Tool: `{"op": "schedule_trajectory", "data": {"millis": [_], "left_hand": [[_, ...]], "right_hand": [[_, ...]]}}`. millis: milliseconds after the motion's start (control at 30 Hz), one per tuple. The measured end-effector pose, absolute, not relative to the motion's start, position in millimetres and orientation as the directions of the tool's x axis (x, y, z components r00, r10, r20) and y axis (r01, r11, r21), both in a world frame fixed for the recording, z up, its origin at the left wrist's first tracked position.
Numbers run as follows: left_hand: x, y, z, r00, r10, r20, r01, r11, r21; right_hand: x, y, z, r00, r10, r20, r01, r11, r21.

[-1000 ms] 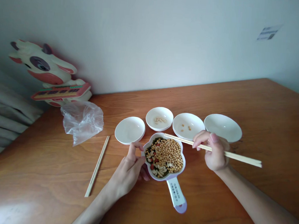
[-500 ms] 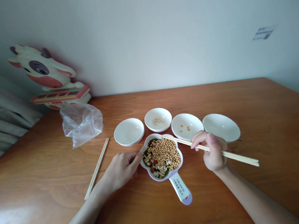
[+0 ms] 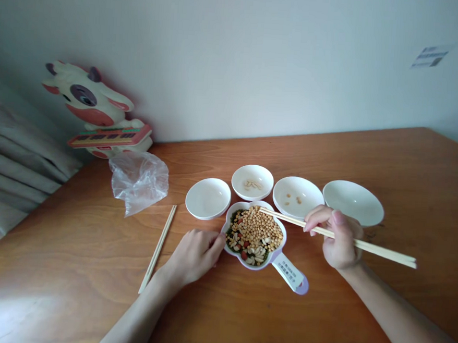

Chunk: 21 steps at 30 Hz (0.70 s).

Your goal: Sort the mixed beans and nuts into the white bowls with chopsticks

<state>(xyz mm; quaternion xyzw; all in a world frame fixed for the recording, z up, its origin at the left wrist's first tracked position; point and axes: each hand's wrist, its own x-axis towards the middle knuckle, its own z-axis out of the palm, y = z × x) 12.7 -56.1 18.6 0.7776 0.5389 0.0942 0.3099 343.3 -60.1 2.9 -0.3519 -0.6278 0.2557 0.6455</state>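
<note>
Head view: left hand pinches the pan, newly turned, handle nearer the right hand, apparently re-angling beans beneath its pinched chopsticks.

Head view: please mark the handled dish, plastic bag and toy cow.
Handled dish (image 3: 275, 256), head view: where handle meets bowl.
Plastic bag (image 3: 140, 181), head view: middle of its crumpled film.
Toy cow (image 3: 94, 115), head view: its reddish muzzle.

Pan is lilac and white, label white with black print. Beans are yellow-tan; other pieces red, cream, dark green. Bowls plain white. Both chopstick pairs pale cream. Tabletop orange-brown, wood-grained. Toy cow white, pink muzzle, purple eye patch. Bag clear. Curtain grey. Wall pale blue-grey.
</note>
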Motion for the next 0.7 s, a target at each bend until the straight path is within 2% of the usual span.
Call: {"op": "schedule_trajectory", "data": {"millis": [67, 133, 267, 400, 700], "left_hand": [[12.5, -53.7, 16.0, 0.404, 0.909, -0.099, 0.828, -0.317, 0.463], [11.4, -51.1, 12.4, 0.401, 0.915, -0.035, 0.841, -0.353, 0.410], [8.0, -47.4, 6.2, 0.397, 0.917, 0.029, 0.821, -0.369, 0.436], [6.4, -46.5, 2.2, 0.399, 0.917, 0.032, 0.814, -0.369, 0.449], [6.0, -43.6, 0.3, 0.427, 0.903, 0.050, 0.812, -0.407, 0.418]], "right_hand": [[344.9, -60.2, 1.2, 0.078, 0.774, 0.628, 0.119, 0.619, -0.777], [346.3, -60.5, -0.1, 0.068, 0.776, 0.627, 0.122, 0.617, -0.777], [346.4, -61.3, 0.0, 0.023, 0.777, 0.629, 0.175, 0.616, -0.768], [344.3, -61.5, 1.0, 0.005, 0.773, 0.635, 0.186, 0.623, -0.760], [349.7, -62.0, 14.0, -0.059, 0.894, 0.444, 0.115, 0.448, -0.887]]}}
